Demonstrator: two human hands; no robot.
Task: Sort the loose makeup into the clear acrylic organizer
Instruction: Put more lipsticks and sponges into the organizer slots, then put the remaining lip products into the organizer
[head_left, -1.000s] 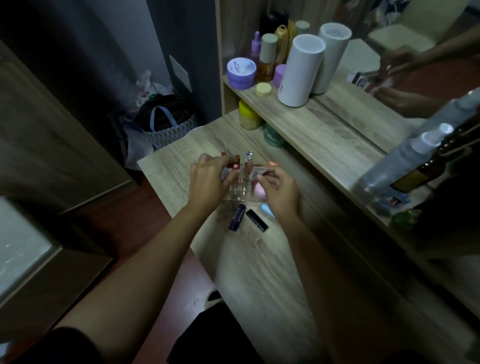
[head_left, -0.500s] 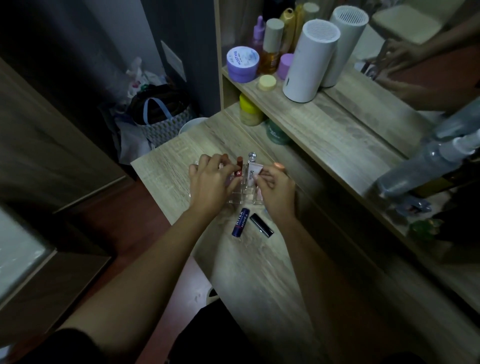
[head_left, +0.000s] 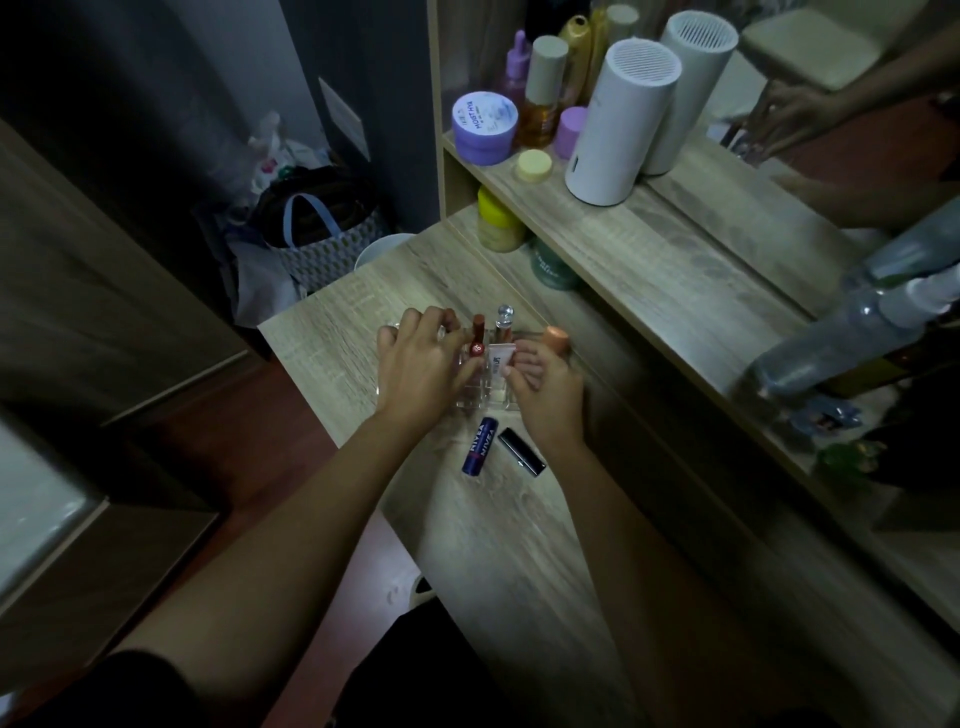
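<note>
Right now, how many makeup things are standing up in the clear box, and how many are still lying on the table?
Standing in the organizer: 3, the red lipstick, the silver-capped tube and the white tube
Lying loose on the table: 2, the blue Nivea stick and the black lipstick
Total: 5

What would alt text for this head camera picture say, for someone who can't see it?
Two bare hands, left hand and right hand, work at a clear acrylic organizer on a wooden vanity table, where several lipsticks and tubes already stand upright. A blue Nivea lip balm and a black lipstick lie loose just in front.
</note>
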